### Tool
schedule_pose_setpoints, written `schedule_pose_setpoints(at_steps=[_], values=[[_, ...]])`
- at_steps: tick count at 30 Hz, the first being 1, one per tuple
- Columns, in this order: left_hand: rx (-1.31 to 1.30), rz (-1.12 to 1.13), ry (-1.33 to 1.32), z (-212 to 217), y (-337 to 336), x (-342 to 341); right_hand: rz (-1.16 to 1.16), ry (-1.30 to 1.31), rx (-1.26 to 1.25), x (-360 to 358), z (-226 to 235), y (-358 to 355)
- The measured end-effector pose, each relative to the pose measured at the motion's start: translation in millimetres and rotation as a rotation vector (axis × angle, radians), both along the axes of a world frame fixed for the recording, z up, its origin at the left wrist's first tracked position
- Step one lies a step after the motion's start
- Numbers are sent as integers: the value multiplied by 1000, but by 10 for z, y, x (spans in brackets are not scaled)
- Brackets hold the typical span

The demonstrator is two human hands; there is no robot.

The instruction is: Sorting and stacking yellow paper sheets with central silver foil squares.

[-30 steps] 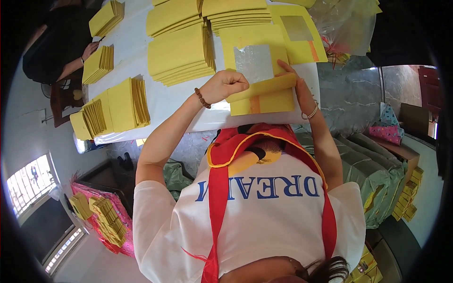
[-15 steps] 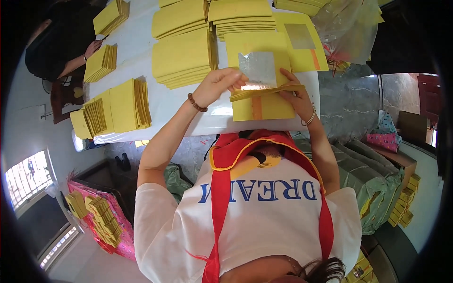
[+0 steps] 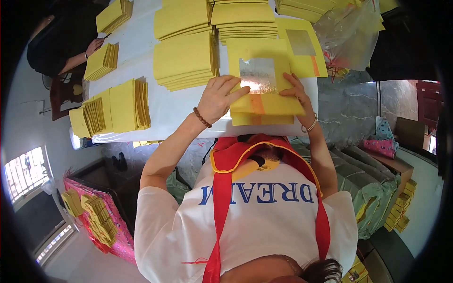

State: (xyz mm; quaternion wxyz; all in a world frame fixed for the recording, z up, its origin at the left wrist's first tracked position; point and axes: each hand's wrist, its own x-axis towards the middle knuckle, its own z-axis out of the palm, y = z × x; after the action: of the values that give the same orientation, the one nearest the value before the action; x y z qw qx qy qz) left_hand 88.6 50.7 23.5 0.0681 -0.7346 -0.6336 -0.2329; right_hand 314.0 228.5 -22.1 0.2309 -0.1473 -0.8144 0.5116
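Note:
In front of me on the table lies a stack of yellow paper sheets (image 3: 271,101), with a shiny silver foil square (image 3: 259,75) and an orange stripe on top. The lower part of the upper sheets overlaps another yellow layer. My left hand (image 3: 218,100) rests at the stack's left edge, thumb stretched onto the paper below the foil and fingers apart. At the right edge is my right hand (image 3: 298,94), its visible fingers spread on the paper beside the foil. Its remaining fingers are hidden. Another foil-marked yellow sheet (image 3: 315,59) lies beyond, to the right.
Folded yellow paper stacks (image 3: 184,59) fill the table's far middle, with more bundles (image 3: 125,106) at its left end. A clear plastic bag (image 3: 349,40) sits at the far right. Across the table's left corner, a co-worker's hand (image 3: 94,46) is near another bundle. Green wrapped bales (image 3: 361,188) stand right of me.
The sheets' near edge, raised in a fold before, now lies lower and flatter. My left hand has gone from a pinch by the foil to resting on the left edge; my right fingers lie over the paper.

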Motion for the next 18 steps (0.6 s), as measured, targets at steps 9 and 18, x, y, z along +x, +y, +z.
schedule_pose_setpoints(at_steps=[9, 18], values=[[-8, -62, -387, -26, -98, -20, 99, -124, 263, 42, 259, -103], [-188, 358, -1207, -390, 284, -82, -333, -150, -429, -381, 304, -145]])
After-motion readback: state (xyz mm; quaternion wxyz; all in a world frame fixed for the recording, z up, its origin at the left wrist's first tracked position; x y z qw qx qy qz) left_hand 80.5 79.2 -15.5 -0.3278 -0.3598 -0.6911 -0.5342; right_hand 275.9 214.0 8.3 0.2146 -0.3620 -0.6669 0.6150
